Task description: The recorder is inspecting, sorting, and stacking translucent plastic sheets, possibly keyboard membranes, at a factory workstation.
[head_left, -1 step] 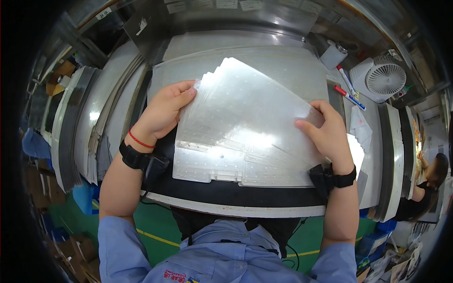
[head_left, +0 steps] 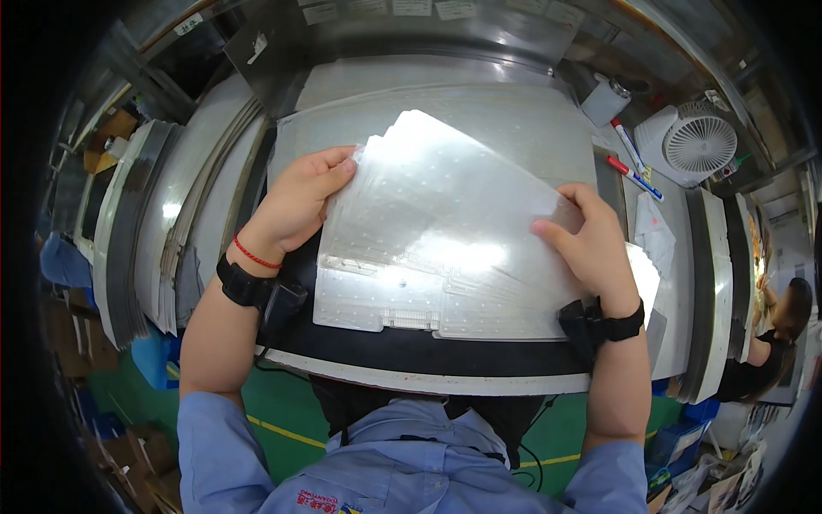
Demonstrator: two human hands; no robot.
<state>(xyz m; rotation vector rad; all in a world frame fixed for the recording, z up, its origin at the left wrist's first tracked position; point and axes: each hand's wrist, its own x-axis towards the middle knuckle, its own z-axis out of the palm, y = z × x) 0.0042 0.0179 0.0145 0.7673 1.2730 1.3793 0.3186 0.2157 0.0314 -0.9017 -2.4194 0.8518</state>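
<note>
A fanned stack of thin, clear plastic sheets lies tilted in front of me, dotted with small bumps and glaring under the light. My left hand pinches its upper left edge between thumb and fingers. At the right edge, my right hand grips the sheets with the thumb on top and the fingers curled behind. Near the bottom, the lowest sheet shows a notched edge with a ribbed strip. Part of a bright white sheet shows beyond my right wrist.
Stacks of large sheets stand at the left and right. A small white fan, a white bottle, markers and a crumpled cloth sit at the right. A black mat borders the bench front. Another person is at far right.
The upper sheets have swung slightly, their top corner shifting down and left. My right hand has moved a little left with them; my left hand stays in place.
</note>
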